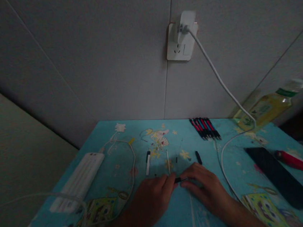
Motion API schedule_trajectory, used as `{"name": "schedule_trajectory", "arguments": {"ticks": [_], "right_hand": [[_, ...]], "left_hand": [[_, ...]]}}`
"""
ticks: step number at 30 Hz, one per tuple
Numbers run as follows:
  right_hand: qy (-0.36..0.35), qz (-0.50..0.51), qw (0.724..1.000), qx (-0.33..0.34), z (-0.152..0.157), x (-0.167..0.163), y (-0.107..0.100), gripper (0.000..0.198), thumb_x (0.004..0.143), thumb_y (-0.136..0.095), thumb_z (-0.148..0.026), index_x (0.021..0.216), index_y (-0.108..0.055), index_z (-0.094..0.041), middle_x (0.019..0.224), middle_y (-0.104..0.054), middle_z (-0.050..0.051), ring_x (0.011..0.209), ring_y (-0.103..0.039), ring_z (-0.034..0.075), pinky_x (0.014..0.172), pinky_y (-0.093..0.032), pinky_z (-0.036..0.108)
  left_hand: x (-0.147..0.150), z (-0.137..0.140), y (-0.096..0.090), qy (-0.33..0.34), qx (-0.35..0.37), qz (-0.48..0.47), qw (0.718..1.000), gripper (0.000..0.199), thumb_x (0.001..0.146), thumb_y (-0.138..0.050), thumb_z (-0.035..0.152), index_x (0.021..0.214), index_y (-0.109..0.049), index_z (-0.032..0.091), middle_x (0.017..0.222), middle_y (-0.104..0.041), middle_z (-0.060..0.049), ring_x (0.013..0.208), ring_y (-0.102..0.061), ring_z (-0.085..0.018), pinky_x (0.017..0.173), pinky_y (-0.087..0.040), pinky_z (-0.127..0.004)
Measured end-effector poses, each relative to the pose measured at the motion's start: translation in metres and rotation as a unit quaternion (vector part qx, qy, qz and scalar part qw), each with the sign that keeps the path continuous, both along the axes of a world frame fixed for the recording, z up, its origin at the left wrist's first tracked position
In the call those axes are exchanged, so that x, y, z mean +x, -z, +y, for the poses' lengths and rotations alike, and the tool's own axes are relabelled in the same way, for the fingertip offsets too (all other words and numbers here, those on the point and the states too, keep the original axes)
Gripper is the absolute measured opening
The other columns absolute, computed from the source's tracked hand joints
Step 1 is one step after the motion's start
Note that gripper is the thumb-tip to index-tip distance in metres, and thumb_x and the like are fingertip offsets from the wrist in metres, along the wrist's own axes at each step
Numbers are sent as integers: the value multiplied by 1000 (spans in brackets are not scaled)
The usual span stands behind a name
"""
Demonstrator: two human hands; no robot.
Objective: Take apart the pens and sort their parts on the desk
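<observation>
My left hand (156, 194) and my right hand (206, 185) meet low in the middle of the head view, fingers pinched together. Between them is a short black pen part (178, 180), its left end in my left fingers. A thin shiny piece at its other end reaches my right fingertips; its exact kind is too small to tell. Just beyond my hands lie a thin white pen refill (168, 162), a white and black pen piece (148, 163), a black pen barrel piece (198, 157) and a tiny dark part (176, 159).
Several assembled pens (205, 128) lie in a row near the wall. A white power strip (79, 182) with cables is at left. To the right are a dark flat slab (282, 177), a red-handled object (291, 160) and a bottle of yellow liquid (266, 110). A cable (223, 78) hangs from the wall charger.
</observation>
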State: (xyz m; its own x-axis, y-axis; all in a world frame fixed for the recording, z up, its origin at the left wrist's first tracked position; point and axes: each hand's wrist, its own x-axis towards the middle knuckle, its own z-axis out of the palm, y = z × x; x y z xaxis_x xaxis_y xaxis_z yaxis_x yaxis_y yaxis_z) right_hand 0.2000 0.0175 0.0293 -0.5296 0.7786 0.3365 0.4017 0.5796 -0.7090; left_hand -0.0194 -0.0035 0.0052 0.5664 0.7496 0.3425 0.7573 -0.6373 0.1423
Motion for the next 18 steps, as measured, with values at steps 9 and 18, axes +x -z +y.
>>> {"name": "schedule_trajectory", "arguments": {"ticks": [9,18], "right_hand": [[38,24,998,-36,1,-4,-1,15,97,-57,-29,97,-71,-25,86,-70,3,83,-64,18,75,-51,31],[50,82,994,-57,-3,-5,-2,19,91,-66,-25,110,-66,-26,97,-68,3,89,-63,18,80,-52,31]], "left_hand": [[2,-2,0,-7,-11,0,1000,28,104,-39,24,126,-55,16,87,-69,-6,73,-69,-19,59,-57,-30],[4,-2,5,-22,-30,-15,999,27,103,-37,23,124,-53,17,88,-69,-6,72,-69,-21,57,-55,-32]]}}
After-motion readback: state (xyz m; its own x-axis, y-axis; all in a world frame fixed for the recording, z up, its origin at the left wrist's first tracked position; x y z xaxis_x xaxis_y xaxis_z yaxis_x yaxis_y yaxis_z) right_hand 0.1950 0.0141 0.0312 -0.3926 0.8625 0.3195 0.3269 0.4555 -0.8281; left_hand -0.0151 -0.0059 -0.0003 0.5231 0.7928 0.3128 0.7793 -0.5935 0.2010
